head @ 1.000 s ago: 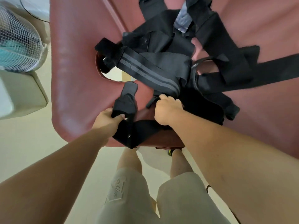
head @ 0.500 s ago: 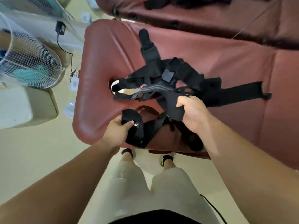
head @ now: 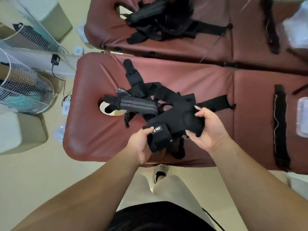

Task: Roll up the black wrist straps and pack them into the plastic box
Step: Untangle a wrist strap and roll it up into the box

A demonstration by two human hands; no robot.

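Low in the frame, both forearms reach up toward the middle. The left hand [head: 140,145] has its fingers curled round the flat, labelled end of a black wrist strap [head: 176,124]. The right hand [head: 210,129], just to its right, pinches the bunched remainder between thumb and fingers. The strap is held just above the near edge of the maroon padded table [head: 93,130], and its far part touches the tangled heap of straps [head: 138,105] at frame centre.

I judge the strap is not yet rolled. To roll it well, draw the loose length clear of the heap first and lay it flat with its edges in line. Then wind it tightly from one end, so that any fastening tab finishes outside and holds the roll shut.

The white label [head: 156,129] reads "CYO"; the left thumb hides any letters before that.

Further up, a second table [head: 216,45] bears another black heap [head: 160,19]. At the right edge lies a clear plastic thing [head: 302,117], perhaps the box; I cannot tell.
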